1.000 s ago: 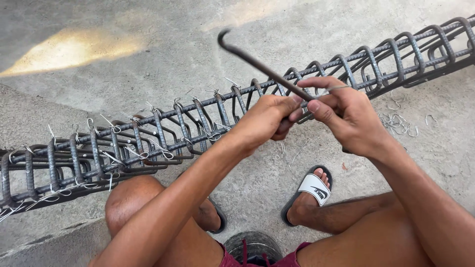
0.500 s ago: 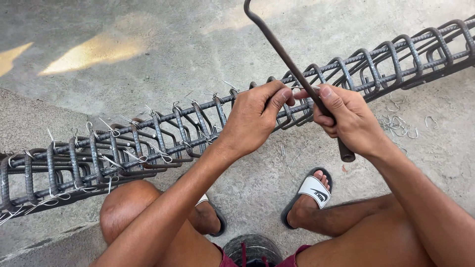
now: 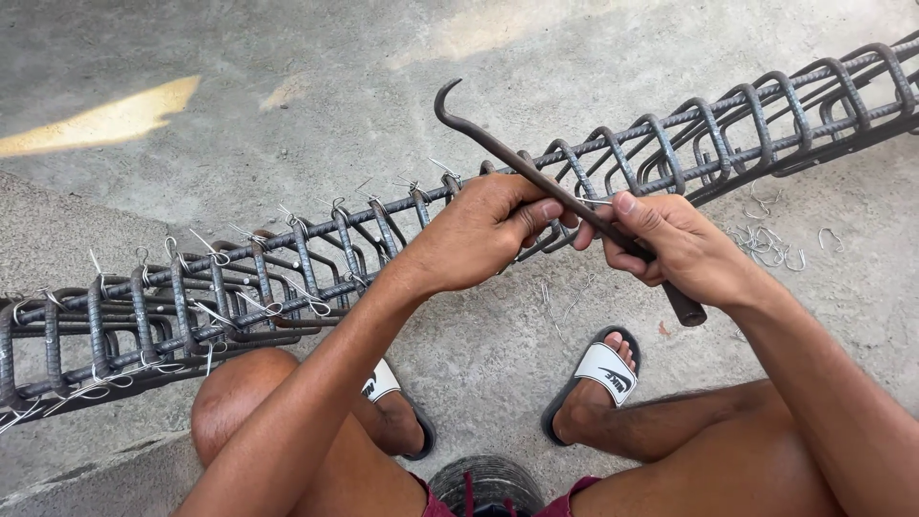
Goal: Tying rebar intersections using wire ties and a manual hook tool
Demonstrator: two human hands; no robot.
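While right hand [image 3: 670, 251] grips hooked tool [image 3: 536, 177] | left hand [image 3: 488, 230] pinches rebar cage [image 3: 287, 278]

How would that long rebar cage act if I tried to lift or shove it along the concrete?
The rebar cage looks stiff and probably heavy: many thick ribbed steel loops tied along straight bars. Its boxy, flat-sided section suggests it would scrape rather than roll. Being so long, it may sag or twist a little if lifted at one end, and the wire ties stick out and could prick a hand.
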